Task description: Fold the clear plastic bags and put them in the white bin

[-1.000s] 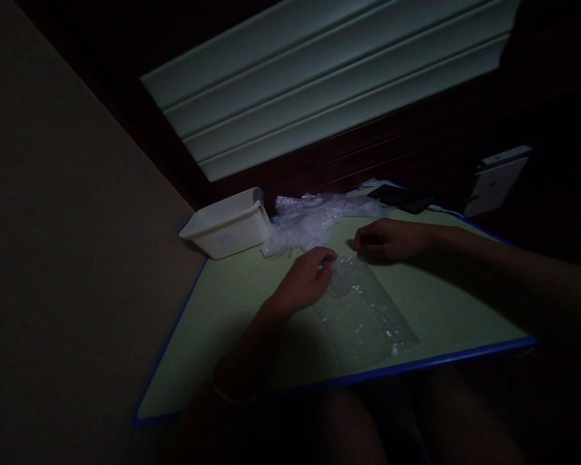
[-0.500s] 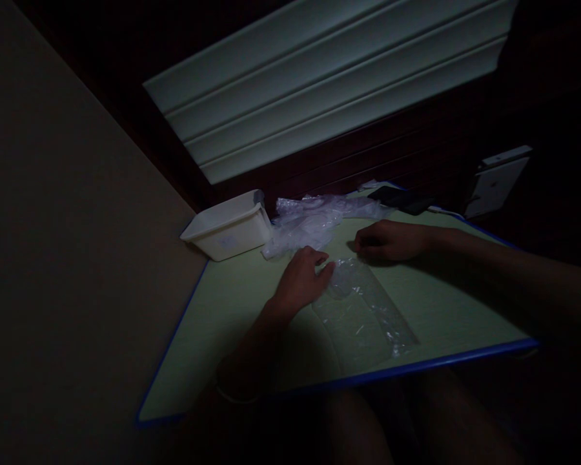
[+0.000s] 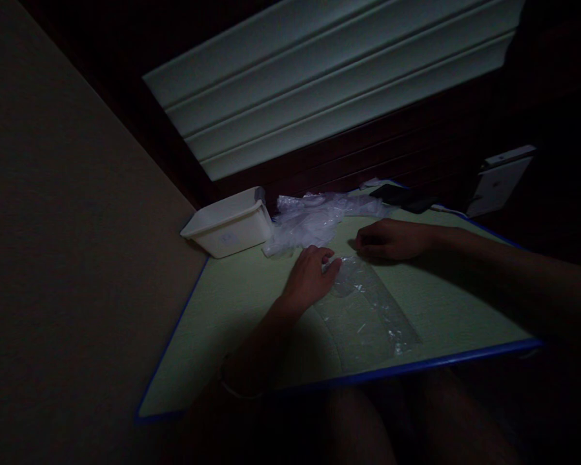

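Note:
A clear plastic bag (image 3: pixel 368 316) lies flat on the pale green table, its lower end near the front edge. My left hand (image 3: pixel 312 276) rests at the bag's upper left corner; its fingers are loosely curved and the thumb, touching or just over the plastic, stands apart from them. Just beyond the bag's upper right corner, my right hand (image 3: pixel 385 239) lies on its side with the fingers curled in. What those fingers hold, if anything, is hidden in shadow. Behind both hands spreads a crumpled heap of clear plastic bags (image 3: pixel 310 223).
A white plastic bin (image 3: pixel 237 232) stands at the back left against the wall. Dark flat objects (image 3: pixel 401 197) lie at the back right, beside a white tablet-like box (image 3: pixel 501 184). Blue edging (image 3: pixel 416 365) borders the table (image 3: pixel 242 290). The light is dim.
My left hand has shifted slightly right, its thumb now farther over the bag's corner. My right hand has stayed nearly in place.

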Action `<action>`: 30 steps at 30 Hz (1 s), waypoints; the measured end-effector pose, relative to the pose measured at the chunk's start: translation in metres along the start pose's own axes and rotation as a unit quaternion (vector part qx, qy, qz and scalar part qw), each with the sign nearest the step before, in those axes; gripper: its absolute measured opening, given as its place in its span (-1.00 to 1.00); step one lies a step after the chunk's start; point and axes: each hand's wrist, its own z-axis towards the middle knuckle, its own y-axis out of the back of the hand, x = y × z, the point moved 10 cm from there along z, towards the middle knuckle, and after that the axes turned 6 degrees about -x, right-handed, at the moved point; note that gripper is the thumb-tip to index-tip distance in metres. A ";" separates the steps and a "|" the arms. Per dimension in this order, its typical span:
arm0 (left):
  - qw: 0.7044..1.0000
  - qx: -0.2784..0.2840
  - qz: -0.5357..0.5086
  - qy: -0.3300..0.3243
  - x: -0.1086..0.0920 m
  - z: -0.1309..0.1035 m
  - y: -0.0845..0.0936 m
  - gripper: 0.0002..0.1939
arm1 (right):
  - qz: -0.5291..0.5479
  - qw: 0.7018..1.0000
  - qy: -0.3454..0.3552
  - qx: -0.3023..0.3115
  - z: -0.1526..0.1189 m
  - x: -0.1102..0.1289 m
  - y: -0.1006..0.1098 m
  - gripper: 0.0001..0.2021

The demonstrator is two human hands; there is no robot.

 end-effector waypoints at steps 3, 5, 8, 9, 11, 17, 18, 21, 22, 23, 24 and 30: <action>1.000 0.012 0.002 -0.005 -0.002 0.001 -0.002 -0.76 | -0.013 1.000 0.005 -0.015 0.001 0.003 0.001 -0.69; 1.000 0.014 0.004 -0.007 -0.003 0.002 -0.004 -0.80 | -0.038 0.999 -0.010 -0.031 0.003 0.001 0.002 -0.64; 1.000 0.004 0.003 0.001 -0.001 0.003 -0.004 -0.85 | -0.076 0.995 -0.029 -0.052 0.004 -0.004 0.002 -0.60; 1.000 0.000 0.000 0.003 0.000 0.004 -0.004 -0.86 | -0.085 0.994 -0.032 -0.057 0.005 -0.005 0.002 -0.60; 1.000 -0.003 -0.005 0.004 0.001 0.004 -0.004 -0.88 | -0.097 0.993 -0.036 -0.060 0.006 -0.006 0.002 -0.60; 1.000 -0.006 -0.016 0.003 0.000 0.005 -0.003 -0.87 | -0.104 0.992 -0.036 -0.057 0.006 -0.005 0.002 -0.63; 1.000 -0.006 -0.016 0.004 0.000 0.005 -0.003 -0.87 | -0.103 0.992 -0.037 -0.055 0.006 -0.005 0.002 -0.63; 1.000 -0.005 -0.024 0.007 -0.001 0.004 -0.002 -0.88 | -0.101 0.992 -0.039 -0.058 0.005 -0.004 0.003 -0.62; 1.000 -0.004 -0.028 0.006 -0.003 0.004 -0.001 -0.88 | -0.101 0.992 -0.040 -0.060 0.005 -0.003 0.003 -0.62; 0.999 -0.002 -0.034 0.003 -0.004 0.003 0.000 -0.89 | -0.101 0.992 -0.039 -0.062 0.005 -0.003 0.004 -0.62; 0.999 -0.001 -0.039 0.000 -0.006 0.003 0.001 -0.90 | -0.100 0.992 -0.038 -0.062 0.004 -0.002 0.004 -0.62; 0.997 -0.002 -0.066 0.037 -0.002 0.001 0.005 -0.87 | -0.090 0.993 -0.021 -0.072 0.004 -0.001 0.005 -0.58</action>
